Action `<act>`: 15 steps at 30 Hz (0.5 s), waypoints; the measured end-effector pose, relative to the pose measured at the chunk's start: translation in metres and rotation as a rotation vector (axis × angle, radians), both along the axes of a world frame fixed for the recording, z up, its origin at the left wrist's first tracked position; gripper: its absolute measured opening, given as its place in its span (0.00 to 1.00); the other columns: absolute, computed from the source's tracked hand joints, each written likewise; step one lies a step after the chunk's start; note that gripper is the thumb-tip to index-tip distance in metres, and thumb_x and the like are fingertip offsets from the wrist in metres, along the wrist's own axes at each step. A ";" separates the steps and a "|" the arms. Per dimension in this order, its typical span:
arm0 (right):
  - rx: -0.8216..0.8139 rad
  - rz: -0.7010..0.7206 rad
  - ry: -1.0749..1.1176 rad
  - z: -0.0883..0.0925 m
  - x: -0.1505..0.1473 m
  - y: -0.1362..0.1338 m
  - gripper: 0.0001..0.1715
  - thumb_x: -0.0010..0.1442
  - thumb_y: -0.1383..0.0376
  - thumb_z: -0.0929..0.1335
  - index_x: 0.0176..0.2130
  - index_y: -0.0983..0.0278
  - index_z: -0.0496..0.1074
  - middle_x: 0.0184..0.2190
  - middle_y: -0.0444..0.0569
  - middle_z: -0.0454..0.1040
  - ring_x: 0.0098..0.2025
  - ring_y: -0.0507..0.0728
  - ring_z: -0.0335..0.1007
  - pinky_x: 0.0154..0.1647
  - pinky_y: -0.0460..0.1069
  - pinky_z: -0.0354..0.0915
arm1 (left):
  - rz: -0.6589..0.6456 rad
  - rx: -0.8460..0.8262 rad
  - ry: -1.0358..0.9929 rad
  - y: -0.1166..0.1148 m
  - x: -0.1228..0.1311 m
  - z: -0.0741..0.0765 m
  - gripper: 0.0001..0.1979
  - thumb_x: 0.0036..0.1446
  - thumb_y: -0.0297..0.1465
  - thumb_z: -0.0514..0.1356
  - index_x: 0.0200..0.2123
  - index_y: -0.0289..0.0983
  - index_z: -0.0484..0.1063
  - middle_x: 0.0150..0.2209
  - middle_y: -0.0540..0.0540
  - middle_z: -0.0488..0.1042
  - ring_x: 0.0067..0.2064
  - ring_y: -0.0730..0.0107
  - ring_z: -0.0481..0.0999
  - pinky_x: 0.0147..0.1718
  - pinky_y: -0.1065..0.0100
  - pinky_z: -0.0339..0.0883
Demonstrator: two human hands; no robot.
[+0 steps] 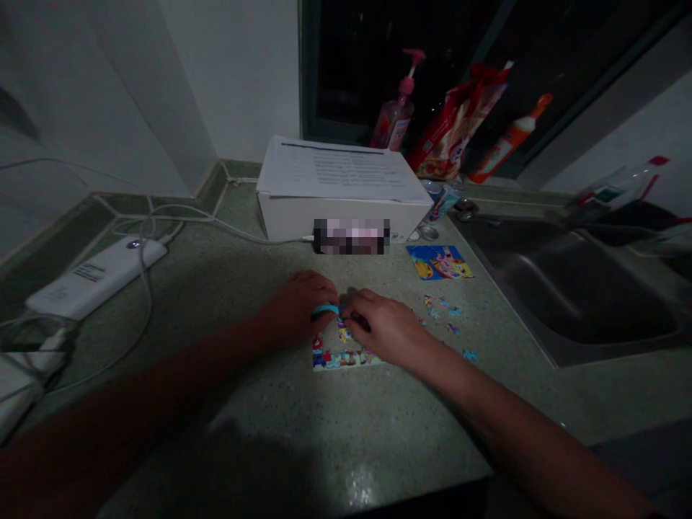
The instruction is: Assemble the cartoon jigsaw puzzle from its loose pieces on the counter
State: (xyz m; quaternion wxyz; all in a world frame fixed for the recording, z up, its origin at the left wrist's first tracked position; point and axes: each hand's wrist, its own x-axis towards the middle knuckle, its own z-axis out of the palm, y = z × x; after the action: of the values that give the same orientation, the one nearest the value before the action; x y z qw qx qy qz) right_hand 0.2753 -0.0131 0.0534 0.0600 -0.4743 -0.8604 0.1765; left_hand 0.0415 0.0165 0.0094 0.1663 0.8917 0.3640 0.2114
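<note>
While your left hand and right hand are together just above the counter, your left fingers pinch a small teal jigsaw piece; your right fingertips sit at its end, though you cannot tell from this view whether they grip it; beneath them lies a partly built jigsaw puzzle of bright printed card, its shaped pieces forming a ragged patch on the speckled stone countertop; loose jigsaw pieces are scattered to the right of your right hand; beyond them lies a flat blue-and-yellow picture card; farther back stands a white cardboard box, with a printed paper sheet on its lid and a blurred patch on its front; a white plastic charger lies at your left among thin white cables; a stainless steel sink is set into the counter on your right; behind it stand a pink pump bottle, a glossy red plastic bag and an orange-capped bottle.
</note>
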 end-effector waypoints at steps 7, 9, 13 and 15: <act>0.048 0.110 0.031 -0.002 0.007 -0.002 0.14 0.72 0.70 0.67 0.49 0.60 0.84 0.45 0.50 0.80 0.41 0.56 0.75 0.38 0.50 0.60 | 0.029 0.029 -0.035 0.001 -0.001 -0.003 0.11 0.65 0.30 0.60 0.45 0.46 0.82 0.48 0.46 0.84 0.53 0.54 0.79 0.61 0.50 0.71; 0.056 0.106 0.027 -0.003 0.008 -0.002 0.14 0.72 0.70 0.67 0.49 0.61 0.83 0.45 0.50 0.81 0.40 0.55 0.75 0.37 0.50 0.60 | 0.026 0.037 -0.039 0.002 -0.001 -0.005 0.12 0.65 0.29 0.59 0.45 0.46 0.82 0.48 0.46 0.84 0.53 0.55 0.80 0.61 0.50 0.71; 0.046 0.121 0.029 -0.001 0.008 -0.001 0.14 0.72 0.70 0.67 0.49 0.61 0.83 0.45 0.50 0.81 0.40 0.56 0.75 0.37 0.50 0.61 | 0.051 0.046 -0.069 0.003 -0.002 -0.005 0.12 0.64 0.26 0.59 0.43 0.44 0.81 0.45 0.46 0.85 0.52 0.56 0.80 0.61 0.51 0.71; 0.046 0.106 0.038 0.004 0.010 0.000 0.14 0.73 0.69 0.67 0.48 0.62 0.83 0.44 0.52 0.80 0.41 0.57 0.76 0.39 0.51 0.64 | 0.094 0.040 -0.090 0.003 -0.002 -0.003 0.12 0.63 0.24 0.58 0.42 0.42 0.81 0.44 0.46 0.85 0.51 0.57 0.81 0.60 0.51 0.72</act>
State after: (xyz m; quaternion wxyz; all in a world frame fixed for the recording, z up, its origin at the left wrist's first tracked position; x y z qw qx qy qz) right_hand 0.2855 -0.0135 0.0570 0.0777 -0.4233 -0.8867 0.1687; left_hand 0.0391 0.0198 0.0059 0.1545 0.8665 0.3932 0.2659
